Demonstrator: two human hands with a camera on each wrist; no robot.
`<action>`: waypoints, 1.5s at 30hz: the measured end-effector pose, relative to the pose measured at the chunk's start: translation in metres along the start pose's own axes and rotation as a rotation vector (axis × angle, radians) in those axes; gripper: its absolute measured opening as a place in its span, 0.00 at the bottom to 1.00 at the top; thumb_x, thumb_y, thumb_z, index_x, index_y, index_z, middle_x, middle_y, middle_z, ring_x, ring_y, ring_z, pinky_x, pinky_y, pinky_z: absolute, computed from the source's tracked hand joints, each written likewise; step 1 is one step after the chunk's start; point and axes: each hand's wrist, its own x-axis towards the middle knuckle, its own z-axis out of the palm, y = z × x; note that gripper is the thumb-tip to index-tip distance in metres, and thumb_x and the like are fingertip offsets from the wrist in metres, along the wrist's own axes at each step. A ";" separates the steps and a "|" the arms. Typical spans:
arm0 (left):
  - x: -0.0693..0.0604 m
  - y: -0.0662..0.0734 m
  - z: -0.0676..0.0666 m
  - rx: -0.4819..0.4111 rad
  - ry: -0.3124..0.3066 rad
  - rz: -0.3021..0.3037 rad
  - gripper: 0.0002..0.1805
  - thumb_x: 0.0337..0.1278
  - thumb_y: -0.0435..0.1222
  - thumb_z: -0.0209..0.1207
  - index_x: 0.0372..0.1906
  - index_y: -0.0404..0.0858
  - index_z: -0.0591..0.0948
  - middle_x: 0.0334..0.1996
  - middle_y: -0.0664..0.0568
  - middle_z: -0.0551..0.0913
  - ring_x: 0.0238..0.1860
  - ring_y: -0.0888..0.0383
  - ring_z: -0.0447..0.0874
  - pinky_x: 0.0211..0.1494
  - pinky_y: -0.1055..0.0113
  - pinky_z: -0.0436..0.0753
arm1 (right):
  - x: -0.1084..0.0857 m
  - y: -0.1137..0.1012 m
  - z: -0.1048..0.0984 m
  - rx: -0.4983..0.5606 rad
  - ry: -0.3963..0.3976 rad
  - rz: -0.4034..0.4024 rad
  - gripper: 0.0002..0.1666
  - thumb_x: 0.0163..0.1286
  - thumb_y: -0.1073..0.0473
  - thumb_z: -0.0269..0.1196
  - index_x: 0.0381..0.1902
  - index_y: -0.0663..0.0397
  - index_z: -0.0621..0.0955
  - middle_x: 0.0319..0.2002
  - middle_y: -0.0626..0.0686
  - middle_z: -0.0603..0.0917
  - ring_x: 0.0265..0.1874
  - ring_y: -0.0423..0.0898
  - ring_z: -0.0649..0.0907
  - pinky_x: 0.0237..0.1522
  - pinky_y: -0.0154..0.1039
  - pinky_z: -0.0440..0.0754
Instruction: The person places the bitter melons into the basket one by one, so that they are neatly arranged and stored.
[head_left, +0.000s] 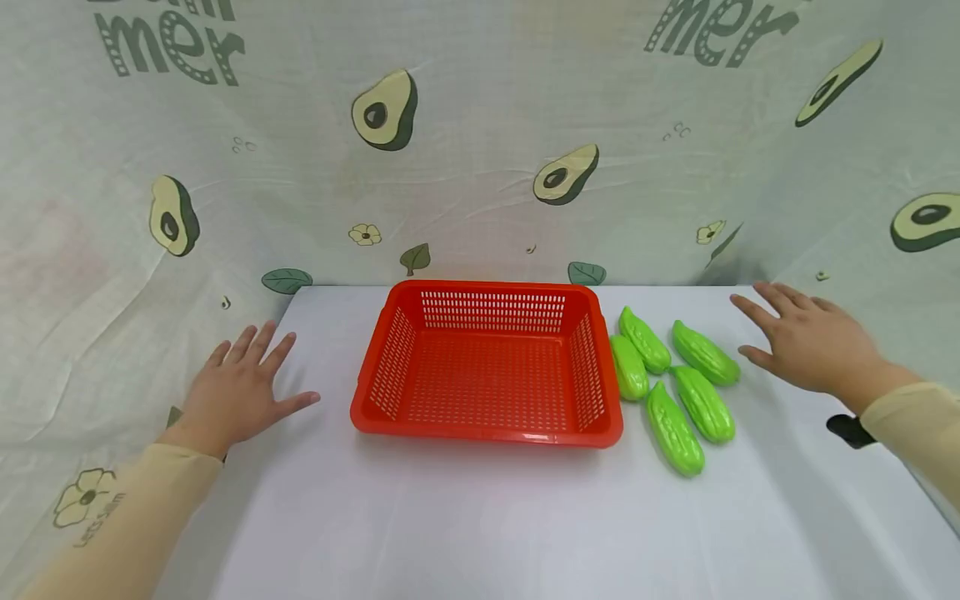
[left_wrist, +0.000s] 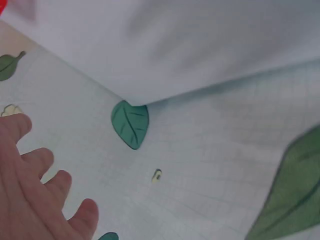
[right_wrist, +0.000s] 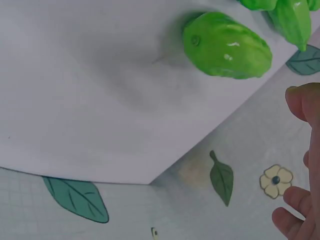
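Note:
A red plastic basket [head_left: 487,436] with slotted walls stands upright on the white table, and nothing lies in it. To its right are several glossy green bitter melons [head_left: 675,430], grouped loosely on the tabletop. My left hand [head_left: 234,393] hovers by the table's left edge with fingers spread, apart from the basket. Over the right side hangs my right hand [head_left: 813,343], its fingers extended; the nearest bitter melon [head_left: 705,353] lies just left of it, untouched. In the right wrist view that bitter melon [right_wrist: 227,46] shows its stem end, and part of the hand [right_wrist: 310,125] is cut off.
The white table [head_left: 480,525] has its back edge against a pale cloth [head_left: 465,192] printed with avocados, leaves and flowers. Cloth also hangs along both sides. A dark patch [head_left: 850,430] shows near the right sleeve.

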 end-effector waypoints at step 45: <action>-0.017 0.114 -0.003 -0.389 -0.028 0.062 0.62 0.49 0.76 0.51 0.80 0.39 0.52 0.75 0.36 0.59 0.74 0.37 0.54 0.70 0.37 0.59 | 0.026 -0.021 0.045 0.581 -0.381 0.095 0.45 0.71 0.54 0.64 0.78 0.53 0.55 0.65 0.79 0.66 0.60 0.79 0.68 0.57 0.74 0.66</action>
